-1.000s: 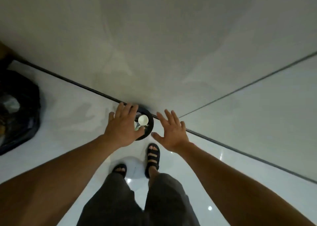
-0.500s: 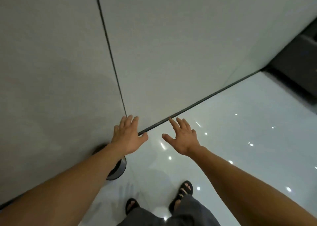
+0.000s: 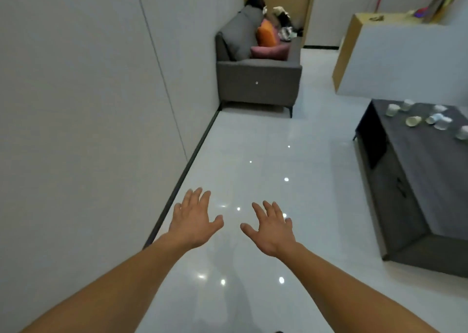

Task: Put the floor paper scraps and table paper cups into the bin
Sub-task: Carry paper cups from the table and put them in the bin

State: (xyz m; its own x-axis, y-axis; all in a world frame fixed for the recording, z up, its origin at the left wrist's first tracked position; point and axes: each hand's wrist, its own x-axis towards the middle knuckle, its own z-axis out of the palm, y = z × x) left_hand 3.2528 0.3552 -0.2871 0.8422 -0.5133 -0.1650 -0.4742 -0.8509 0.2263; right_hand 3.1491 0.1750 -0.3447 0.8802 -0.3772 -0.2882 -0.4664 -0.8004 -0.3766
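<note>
Room, head view: glossy white floor [image 3: 253, 150] is mirroring ceiling lights; pale wall [image 3: 88, 105] is running along the left, edged by a dark skirting strip [image 3: 187, 165].
Sofa: grey sofa [image 3: 258, 82] is standing at the far end against the wall, carrying an orange cushion [image 3: 264, 35].
Table: dark low table [image 3: 417, 180] is standing on the right, well apart from both hands.
Paper cups: paper cups [image 3: 413, 120] are lying scattered on the table's far end, some upright, some tipped over.
Left hand: left hand [image 3: 195, 221] is hovering palm-down over the floor near the skirting, fingers spread, holding nothing.
Right hand: right hand [image 3: 272, 229] is hovering beside it — fingers splayed, empty, not touching the left.
</note>
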